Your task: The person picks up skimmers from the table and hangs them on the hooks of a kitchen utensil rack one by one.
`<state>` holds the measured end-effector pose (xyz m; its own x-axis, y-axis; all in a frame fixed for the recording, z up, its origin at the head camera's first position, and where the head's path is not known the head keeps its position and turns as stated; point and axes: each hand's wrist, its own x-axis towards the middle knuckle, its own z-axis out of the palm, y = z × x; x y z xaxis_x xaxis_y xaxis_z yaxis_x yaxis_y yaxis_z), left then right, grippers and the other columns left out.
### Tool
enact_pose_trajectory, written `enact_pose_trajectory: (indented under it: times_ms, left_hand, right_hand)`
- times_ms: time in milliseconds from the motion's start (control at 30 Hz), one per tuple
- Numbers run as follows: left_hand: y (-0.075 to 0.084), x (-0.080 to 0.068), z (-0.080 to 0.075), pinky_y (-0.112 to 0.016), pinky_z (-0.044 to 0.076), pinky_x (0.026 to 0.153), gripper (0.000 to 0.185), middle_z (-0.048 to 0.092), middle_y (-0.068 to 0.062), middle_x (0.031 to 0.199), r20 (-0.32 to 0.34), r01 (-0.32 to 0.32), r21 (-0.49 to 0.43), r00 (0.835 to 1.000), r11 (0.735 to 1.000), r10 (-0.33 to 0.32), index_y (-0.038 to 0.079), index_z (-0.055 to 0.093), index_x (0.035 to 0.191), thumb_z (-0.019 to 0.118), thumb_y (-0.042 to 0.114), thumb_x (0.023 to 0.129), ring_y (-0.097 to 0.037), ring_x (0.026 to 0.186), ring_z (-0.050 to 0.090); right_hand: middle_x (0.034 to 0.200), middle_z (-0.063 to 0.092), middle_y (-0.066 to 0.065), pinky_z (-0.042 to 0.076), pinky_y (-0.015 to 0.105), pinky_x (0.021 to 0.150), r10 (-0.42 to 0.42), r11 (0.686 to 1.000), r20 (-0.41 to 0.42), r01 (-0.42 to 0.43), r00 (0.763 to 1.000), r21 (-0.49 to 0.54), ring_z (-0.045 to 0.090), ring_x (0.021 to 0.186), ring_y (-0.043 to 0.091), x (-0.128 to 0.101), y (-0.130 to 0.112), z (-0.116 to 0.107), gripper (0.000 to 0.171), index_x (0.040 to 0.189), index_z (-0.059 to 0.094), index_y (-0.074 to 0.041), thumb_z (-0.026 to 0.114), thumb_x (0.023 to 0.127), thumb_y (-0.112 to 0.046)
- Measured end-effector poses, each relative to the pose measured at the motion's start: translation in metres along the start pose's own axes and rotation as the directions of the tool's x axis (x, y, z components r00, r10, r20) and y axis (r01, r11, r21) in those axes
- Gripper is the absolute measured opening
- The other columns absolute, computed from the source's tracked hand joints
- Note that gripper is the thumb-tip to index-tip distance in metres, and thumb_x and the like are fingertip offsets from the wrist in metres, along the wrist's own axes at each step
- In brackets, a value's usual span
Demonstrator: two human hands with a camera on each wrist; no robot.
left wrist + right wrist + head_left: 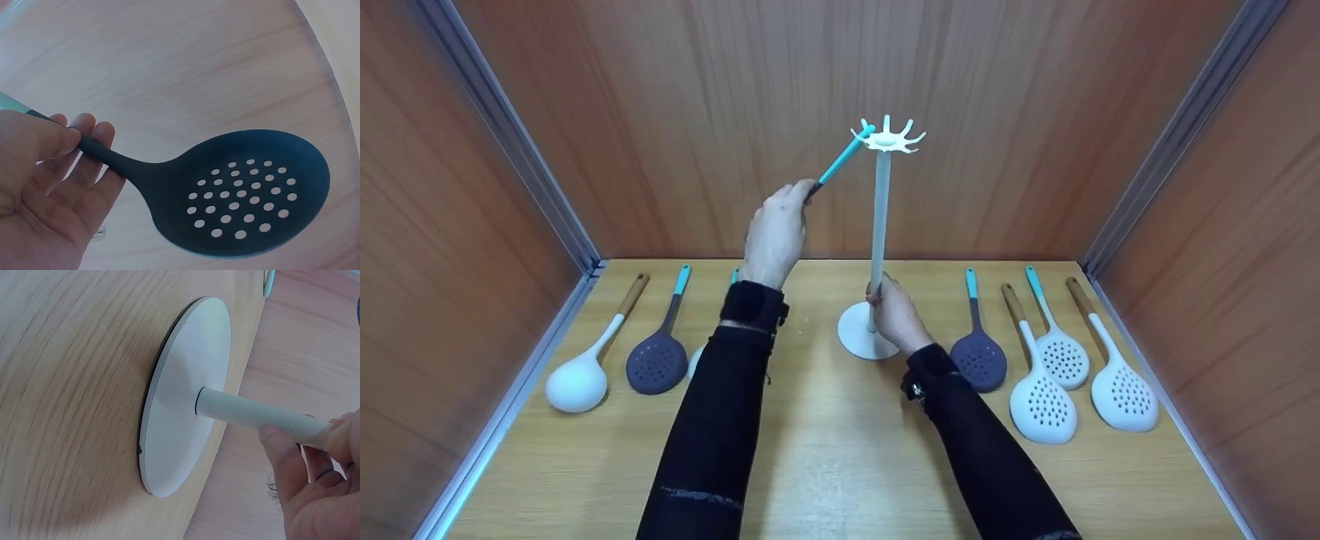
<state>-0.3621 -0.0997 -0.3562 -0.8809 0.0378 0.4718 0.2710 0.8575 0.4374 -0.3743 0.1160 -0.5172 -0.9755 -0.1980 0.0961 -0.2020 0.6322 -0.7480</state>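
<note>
My left hand [776,232] pinches the dark neck of a skimmer with a turquoise handle between thumb and fingers. In the left wrist view the skimmer's round, holed head [171,194] points away from the palm. Its handle [842,160] slants up to the right, and the tip overlaps the hooks [887,141] atop a white utensil stand. Low on the stand's pole [880,217], my right hand [898,311] grips it with thumb and fingers. The stand's round base [180,405] lies flat on the table. From the head view, the left hand hides the skimmer's head.
On the table's left lie a white ladle [576,386], a dark skimmer [656,339] and a utensil [695,361] partly hidden by my left sleeve. To the right lie a dark skimmer [977,341] and several white skimmers [1041,431]. Wooden panels [1005,180] enclose the back and sides.
</note>
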Motion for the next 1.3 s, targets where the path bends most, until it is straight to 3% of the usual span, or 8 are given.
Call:
enact_pose_trajectory:
  times_ms: [433,667,967,1300]
  left_hand:
    - [-0.003,-0.002,0.010,-0.054,0.072,0.109,0.037,0.081,-0.014,0.139,0.005,-0.009,-0.036,1.000,0.999,0.010,0.012,0.068,0.158,0.053,0.007,0.125,-0.036,0.132,0.082]
    - [-0.003,-0.007,0.024,-0.053,0.072,0.109,0.030,0.080,-0.014,0.142,0.081,-0.005,-0.060,0.997,0.998,0.010,0.008,0.068,0.151,0.053,0.014,0.126,-0.035,0.132,0.082]
    - [-0.003,-0.004,0.030,-0.052,0.072,0.109,0.025,0.079,-0.017,0.137,0.092,-0.002,-0.041,0.996,0.999,0.006,0.005,0.068,0.145,0.054,0.012,0.125,-0.036,0.125,0.083]
    - [-0.001,-0.008,0.045,-0.052,0.073,0.107,0.026,0.080,-0.017,0.137,0.134,0.026,-0.016,0.991,1.000,-0.024,0.005,0.067,0.147,0.054,0.012,0.125,-0.037,0.127,0.083]
  right_hand:
    - [0.126,0.070,0.017,0.064,0.057,0.119,-0.006,1.000,0.001,0.006,1.000,0.018,0.073,0.129,0.037,0.001,0.000,-0.002,0.011,0.128,0.064,-0.004,0.057,0.121,-0.002]
    - [0.128,0.070,0.016,0.063,0.058,0.121,0.027,1.000,0.022,-0.027,0.999,-0.002,0.073,0.134,0.038,-0.005,0.003,-0.001,0.011,0.128,0.063,-0.005,0.056,0.120,-0.001]
    - [0.125,0.070,0.018,0.065,0.057,0.117,-0.029,1.000,-0.006,0.029,1.000,-0.005,0.073,0.128,0.037,-0.001,-0.001,-0.003,0.010,0.127,0.064,-0.004,0.057,0.120,0.000]
    - [0.125,0.069,0.016,0.064,0.057,0.120,-0.003,1.000,-0.001,0.003,1.000,0.005,0.072,0.129,0.035,0.001,0.002,0.000,0.012,0.127,0.063,-0.006,0.056,0.120,0.001]
